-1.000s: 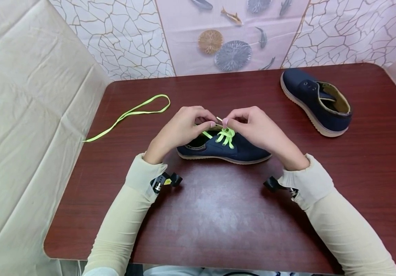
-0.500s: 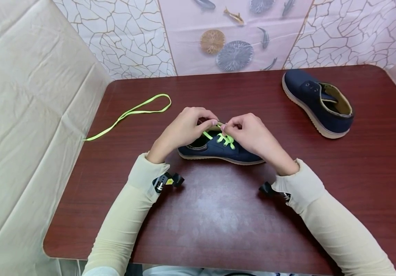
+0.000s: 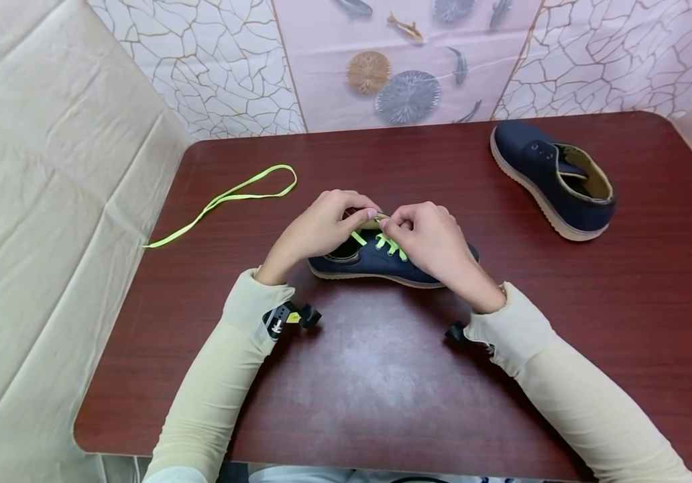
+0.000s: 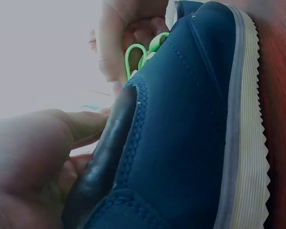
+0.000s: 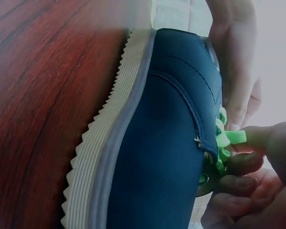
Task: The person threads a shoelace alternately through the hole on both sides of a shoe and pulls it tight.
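A navy shoe (image 3: 376, 261) with a pale ridged sole stands upright between my hands, toe to the right. Neon green shoelace (image 3: 391, 245) runs through its eyelets, with a loose bit near the opening. My left hand (image 3: 322, 225) pinches the far edge of the shoe's opening between thumb and index finger. Close beside it, my right hand (image 3: 430, 238) pinches the lace above the eyelets. The right wrist view shows the green lace (image 5: 233, 137) at the right thumb and fingers. In the left wrist view, the shoe's side (image 4: 181, 124) hides part of the left fingers.
A second navy shoe (image 3: 554, 181), with no lace in its visible eyelets, stands at the back right of the brown table (image 3: 358, 389). Another green lace (image 3: 225, 198) lies looped at the back left. Patterned cloth (image 3: 219, 67) hangs behind the table.
My right hand has moved left and slightly down, toward my left hand. The lace tip seen between the hands one second ago is now hidden. My left hand has barely moved.
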Tool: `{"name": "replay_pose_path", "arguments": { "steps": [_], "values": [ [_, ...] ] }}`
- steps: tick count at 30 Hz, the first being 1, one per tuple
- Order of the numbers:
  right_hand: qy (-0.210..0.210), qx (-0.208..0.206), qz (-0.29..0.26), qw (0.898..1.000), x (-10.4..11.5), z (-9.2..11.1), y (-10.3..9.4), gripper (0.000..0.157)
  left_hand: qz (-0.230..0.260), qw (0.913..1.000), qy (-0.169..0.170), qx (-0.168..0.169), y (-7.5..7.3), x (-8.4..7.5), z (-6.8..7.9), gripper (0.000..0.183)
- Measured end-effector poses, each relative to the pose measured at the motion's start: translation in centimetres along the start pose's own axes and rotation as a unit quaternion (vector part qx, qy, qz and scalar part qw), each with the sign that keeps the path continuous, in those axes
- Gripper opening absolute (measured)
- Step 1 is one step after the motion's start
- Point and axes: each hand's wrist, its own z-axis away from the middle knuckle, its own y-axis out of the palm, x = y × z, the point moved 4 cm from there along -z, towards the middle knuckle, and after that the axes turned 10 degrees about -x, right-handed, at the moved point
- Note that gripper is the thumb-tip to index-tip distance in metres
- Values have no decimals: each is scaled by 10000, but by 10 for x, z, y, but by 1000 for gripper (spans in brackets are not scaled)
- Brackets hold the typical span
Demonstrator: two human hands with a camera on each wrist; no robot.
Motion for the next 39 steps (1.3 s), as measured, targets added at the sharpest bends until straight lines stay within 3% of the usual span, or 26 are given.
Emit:
{"name": "replay_pose_path", "arguments": {
  "steps": [8, 13, 19, 23, 26, 31, 34, 37, 39],
  "values": [
    [-457, -383, 466, 9971, 5, 3, 6, 20, -240, 9993, -276, -79, -1, 0, 0, 21],
    [-629, -520, 672, 9944, 6, 4, 8, 22, -220, 9993, -289, 109, -2, 2, 0, 26],
    [-640, -370, 388, 9965, 5, 4, 7, 20, 10, 9984, -475, 317, -1, 6, 1, 18],
    [-590, -320, 38, 9977, 3, 1, 1, 29, 53, 9971, -717, 229, 0, 8, 1, 17],
    [-475, -405, -132, 9980, -1, -2, -4, 39, -60, 9958, -908, 12, 0, 9, 1, 19],
    [-229, -339, -86, 9991, -10, -8, -7, 40, -162, 9913, -1209, -484, -4, 8, 0, 19],
    [-49, -80, 94, 9999, -14, -9, -5, 40, 335, 9842, -1485, -909, -7, 11, 0, 22],
    [72, 162, 326, 9993, -18, -9, -2, 39, 1028, 9695, -1692, -1443, -13, 14, 1, 23],
    [104, 253, 411, 9988, -20, -9, -1, 38, 1222, 9619, -1704, -1753, -19, 16, 2, 23]
  ]
}}
